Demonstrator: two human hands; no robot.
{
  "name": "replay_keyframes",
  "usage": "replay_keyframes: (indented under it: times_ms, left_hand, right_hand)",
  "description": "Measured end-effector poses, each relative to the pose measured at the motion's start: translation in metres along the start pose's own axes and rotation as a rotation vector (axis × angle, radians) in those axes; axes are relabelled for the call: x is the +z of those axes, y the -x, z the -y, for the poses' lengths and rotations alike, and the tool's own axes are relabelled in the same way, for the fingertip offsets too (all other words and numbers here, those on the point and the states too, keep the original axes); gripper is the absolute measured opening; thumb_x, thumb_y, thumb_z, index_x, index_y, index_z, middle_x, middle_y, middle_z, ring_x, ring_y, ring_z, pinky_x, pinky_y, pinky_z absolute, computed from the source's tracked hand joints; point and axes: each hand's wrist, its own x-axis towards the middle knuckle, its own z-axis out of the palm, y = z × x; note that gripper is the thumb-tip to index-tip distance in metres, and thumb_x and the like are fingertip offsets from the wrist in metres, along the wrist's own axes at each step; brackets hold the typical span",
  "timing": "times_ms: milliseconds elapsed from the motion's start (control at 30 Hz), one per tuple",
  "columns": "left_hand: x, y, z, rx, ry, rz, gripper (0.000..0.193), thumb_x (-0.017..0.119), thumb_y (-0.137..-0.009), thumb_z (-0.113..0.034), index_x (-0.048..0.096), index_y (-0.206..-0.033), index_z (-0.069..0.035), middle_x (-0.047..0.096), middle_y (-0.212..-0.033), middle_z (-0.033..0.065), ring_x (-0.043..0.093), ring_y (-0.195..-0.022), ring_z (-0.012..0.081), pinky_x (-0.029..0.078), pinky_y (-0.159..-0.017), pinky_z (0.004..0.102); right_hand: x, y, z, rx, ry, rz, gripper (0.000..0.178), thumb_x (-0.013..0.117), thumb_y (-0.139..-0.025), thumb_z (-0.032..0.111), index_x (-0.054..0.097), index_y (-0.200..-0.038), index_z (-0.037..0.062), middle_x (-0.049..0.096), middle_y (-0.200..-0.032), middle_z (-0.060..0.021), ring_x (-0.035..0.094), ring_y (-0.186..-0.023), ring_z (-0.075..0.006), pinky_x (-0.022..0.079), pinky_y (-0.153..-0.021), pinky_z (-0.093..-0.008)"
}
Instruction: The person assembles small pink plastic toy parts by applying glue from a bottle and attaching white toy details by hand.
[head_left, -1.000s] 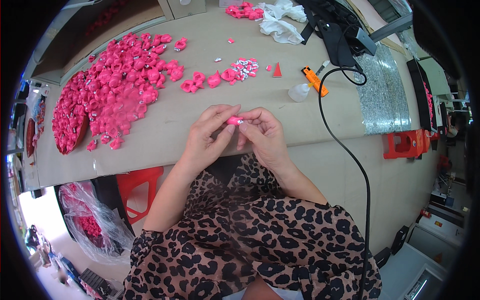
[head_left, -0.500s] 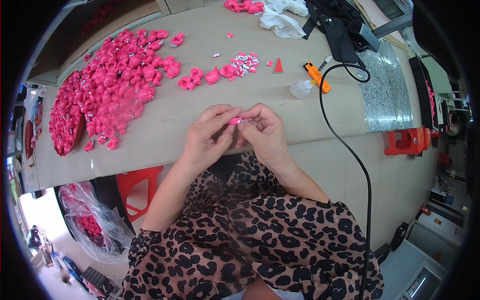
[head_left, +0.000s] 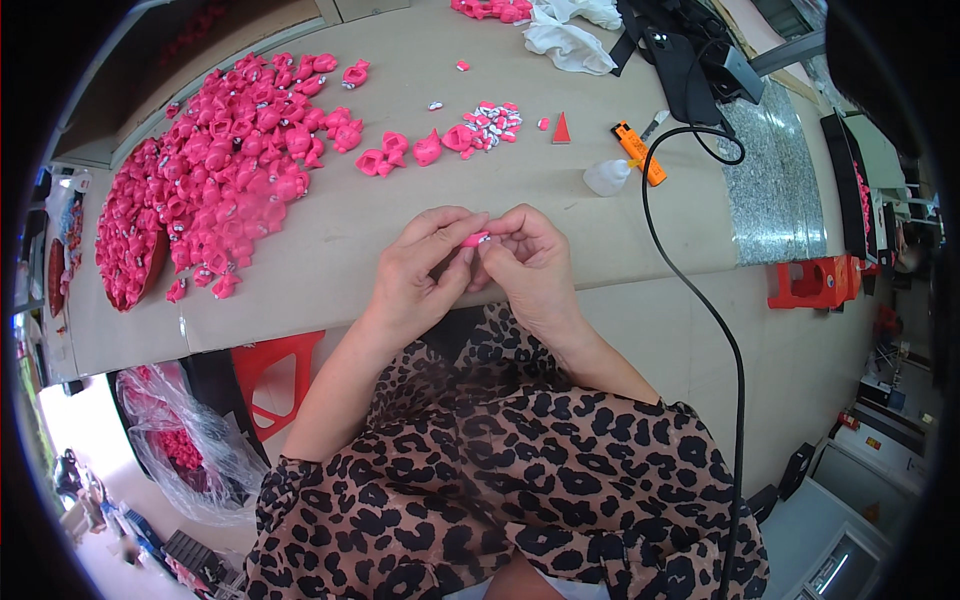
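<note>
Between the fingertips of both hands, just above the table's near edge, is a small pink part [head_left: 475, 240] with a white-and-dark piece at its right end. My left hand [head_left: 422, 262] pinches it from the left, and my right hand [head_left: 528, 258] has thumb and finger closed at the white end. Fingers cover most of the part. Beyond my hands lies a small pile of white-and-pink pieces [head_left: 497, 122], with several hollow pink parts [head_left: 427, 150] in a row to its left. A large heap of similar pink parts [head_left: 225, 170] covers the table's left side.
Right of centre are a small translucent squeeze bottle [head_left: 606, 178], an orange-handled cutter [head_left: 640, 152] and a red triangle [head_left: 561, 128]. A black cable [head_left: 700, 300] runs down the right side. White cloth [head_left: 568, 45] lies at the back. A plastic-lined bin [head_left: 185, 440] stands lower left by a red stool [head_left: 275, 380].
Both hands stay almost in place with the small pink part pinched between them. The whole view has shifted very slightly; nothing on the table has been moved.
</note>
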Motion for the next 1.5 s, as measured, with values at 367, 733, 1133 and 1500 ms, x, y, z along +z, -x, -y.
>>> replay_keyframes:
  times_ms: [367,733,1133,1500]
  left_hand:
    - [-0.003,-0.002,0.006,-0.264,0.384,0.118,0.017,0.039,-0.087,-0.006,0.046,-0.101,0.001,0.052,-0.072,0.0036,0.049,-0.065,0.0088,0.043,-0.060,0.0218]
    - [-0.008,-0.005,0.005,-0.148,0.284,0.089,0.020,0.036,-0.087,-0.005,0.052,-0.098,-0.001,0.050,-0.087,0.0072,0.050,-0.078,0.0141,0.041,-0.071,0.0242]
    - [-0.010,-0.004,0.006,-0.110,0.214,0.106,0.019,0.036,-0.086,-0.005,0.053,-0.094,0.001,0.050,-0.090,0.0087,0.049,-0.086,0.0180,0.038,-0.078,0.0260]
    - [-0.015,-0.001,0.008,-0.059,0.177,0.029,0.016,0.041,-0.085,-0.008,0.051,-0.095,-0.001,0.047,-0.085,0.0087,0.048,-0.082,0.0187,0.040,-0.073,0.0272]
  right_hand:
    - [-0.007,0.001,0.005,0.112,-0.233,0.086,0.012,0.050,-0.083,0.008,0.049,-0.088,-0.0025,0.054,-0.073,-0.0085,0.054,-0.053,-0.0130,0.049,-0.048,-0.0245]
    - [-0.003,0.005,-0.004,-0.008,-0.006,0.133,0.009,0.053,-0.080,0.002,0.048,-0.086,-0.0014,0.056,-0.075,-0.0095,0.055,-0.056,-0.0115,0.049,-0.050,-0.0222]
    - [-0.002,0.008,-0.004,-0.013,0.044,0.104,0.010,0.054,-0.079,-0.001,0.047,-0.086,-0.0013,0.056,-0.075,-0.0083,0.055,-0.056,-0.0099,0.049,-0.051,-0.0209]
    - [-0.002,0.003,-0.001,0.052,-0.072,0.128,0.008,0.050,-0.082,0.003,0.049,-0.088,-0.0019,0.055,-0.073,-0.0093,0.053,-0.053,-0.0115,0.050,-0.049,-0.0247]
